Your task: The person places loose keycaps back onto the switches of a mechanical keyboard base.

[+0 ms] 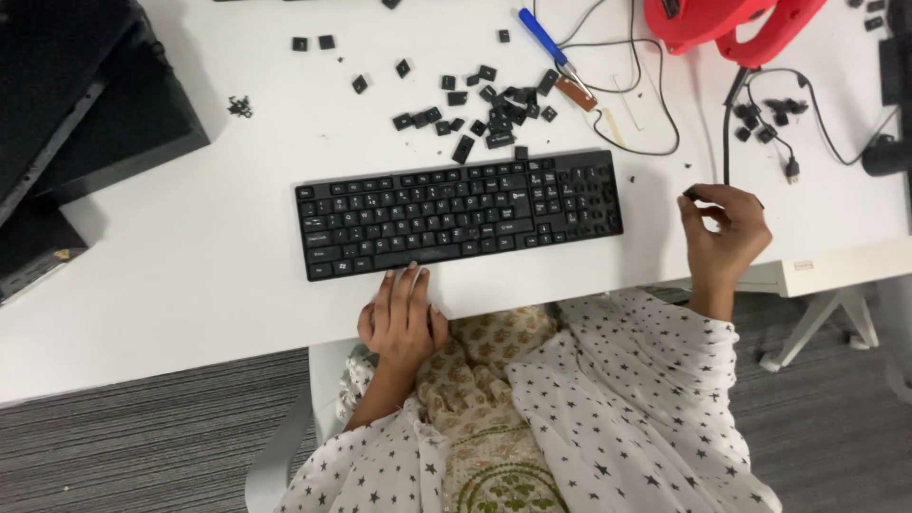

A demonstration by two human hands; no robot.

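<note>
We see a flat black rectangular computer keyboard (461,214) lying on the white surface (190,256), set at a slight tilt with its right end a little farther from the person. Some sockets at its right end look bare. Our left hand (401,318) rests palm down at the near edge of the surface, fingers together and stretched forward so the fingertips touch the keyboard's front edge near the long bar key; it grips nothing. Our right hand (722,228) is raised just beyond the keyboard's right end, apart from it, with thumb and forefinger pinched on a small black keycap (691,195), the other fingers curled.

Behind the keyboard a loose heap of small black square keycaps (489,109) lies scattered, a few touching the keyboard's back edge, others strewn farther left. Near the heap lies a blue-handled slim tool (542,36), and thin black and white cables (636,104) loop beside it. A red plastic device (731,24) sits at the far right edge, with a black cord (730,123) running down toward the right hand. A dark flat case (76,104) occupies the left corner. White star-patterned sleeves (646,399) cover both arms
</note>
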